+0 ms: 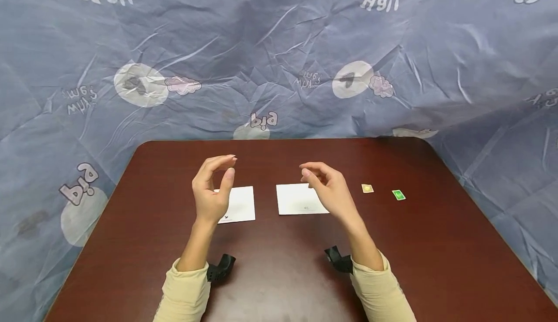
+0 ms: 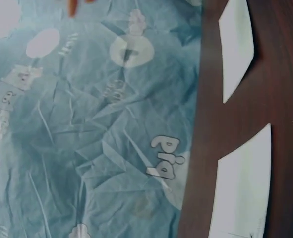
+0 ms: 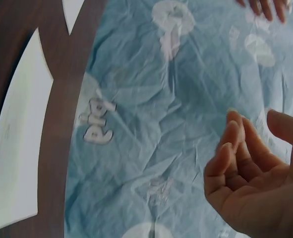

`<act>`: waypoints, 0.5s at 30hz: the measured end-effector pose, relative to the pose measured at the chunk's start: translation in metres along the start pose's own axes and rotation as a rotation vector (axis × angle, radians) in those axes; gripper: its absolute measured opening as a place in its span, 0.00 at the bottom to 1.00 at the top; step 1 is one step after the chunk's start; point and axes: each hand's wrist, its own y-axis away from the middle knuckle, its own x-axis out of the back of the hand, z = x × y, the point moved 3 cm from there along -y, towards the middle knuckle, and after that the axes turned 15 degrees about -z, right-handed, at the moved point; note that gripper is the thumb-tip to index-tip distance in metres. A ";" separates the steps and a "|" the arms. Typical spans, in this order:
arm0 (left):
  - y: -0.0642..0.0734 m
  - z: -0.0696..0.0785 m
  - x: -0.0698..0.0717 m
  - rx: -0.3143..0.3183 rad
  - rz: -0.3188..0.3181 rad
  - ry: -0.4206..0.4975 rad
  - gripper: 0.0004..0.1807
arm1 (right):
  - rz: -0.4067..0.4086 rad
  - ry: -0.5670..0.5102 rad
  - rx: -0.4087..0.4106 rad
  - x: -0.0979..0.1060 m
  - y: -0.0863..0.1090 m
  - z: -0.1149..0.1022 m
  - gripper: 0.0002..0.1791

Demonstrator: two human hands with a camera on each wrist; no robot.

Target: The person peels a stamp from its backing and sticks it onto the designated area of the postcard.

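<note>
Both hands are raised over the table in the head view, apart from each other and holding nothing. My left hand (image 1: 210, 189) has loosely bent fingers, with a gap between thumb and fingertips; it partly covers a white card (image 1: 239, 206) bearing a small dark mark at its lower edge. Opposite, my right hand (image 1: 329, 186) curves its fingers loosely toward the left, in front of the right end of a second white card (image 1: 296, 200). In the right wrist view the fingers (image 3: 220, 161) of that hand are relaxed, the thumb apart from them.
Two small stickers or cards, one yellow (image 1: 367, 188) and one green (image 1: 398, 194), lie on the dark red-brown table (image 1: 279, 264) right of the right hand. A wrinkled blue printed cloth (image 1: 279, 60) hangs behind the table. Black wrist straps (image 1: 221, 268) jut from the cream sleeves.
</note>
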 end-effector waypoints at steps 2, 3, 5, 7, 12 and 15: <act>-0.001 0.003 0.003 0.001 0.007 0.010 0.17 | 0.026 0.044 0.000 0.005 -0.004 0.012 0.12; -0.001 0.004 0.004 0.006 0.011 0.013 0.18 | 0.045 0.057 0.001 0.007 -0.006 0.018 0.12; -0.001 0.004 0.007 0.020 0.020 0.021 0.17 | 0.079 0.087 0.009 0.012 -0.007 0.023 0.12; -0.001 0.004 0.010 0.029 0.038 0.025 0.17 | 0.109 0.114 0.015 0.018 -0.008 0.026 0.13; -0.001 0.004 0.015 0.035 0.062 0.025 0.17 | 0.145 0.131 0.009 0.026 -0.007 0.034 0.12; -0.001 0.003 0.016 0.044 0.065 0.028 0.17 | 0.155 0.128 0.000 0.028 -0.005 0.036 0.12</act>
